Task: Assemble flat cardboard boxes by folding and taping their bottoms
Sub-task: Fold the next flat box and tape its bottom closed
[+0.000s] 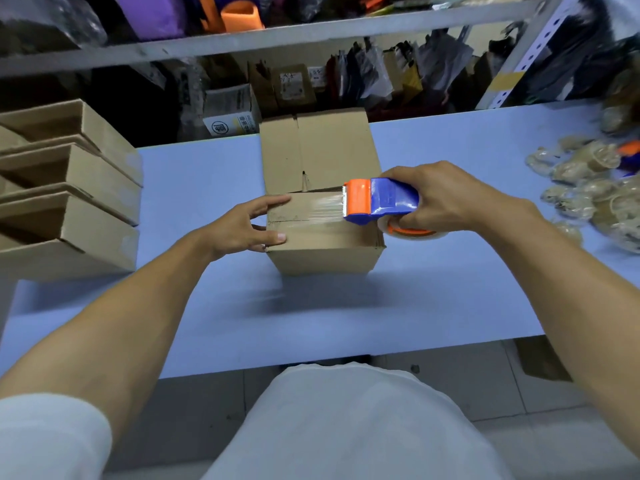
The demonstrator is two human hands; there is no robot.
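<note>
My left hand [242, 230] fingers straight, pressing cardboard box [322, 233] at centre of blue table [450, 271], my right hand [446, 199] fingers curled round tape dispenser [377, 200], clear tape [322, 206] spanning box seam

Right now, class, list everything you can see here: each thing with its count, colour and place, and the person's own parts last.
cardboard box: one, brown, table centre, seam being taped
tape dispenser: one, blue and orange, over the box's right edge
clear tape: one strip, stretched across the box seam
finished boxes: three in view, brown, stacked at table left
crumpled tape wads: several, tan, table right
table: one, light blue
shelf: grey, behind the table, holding packets and cartons
left hand: fingers steadying the box's left edge
right hand: gripping the tape dispenser
</note>
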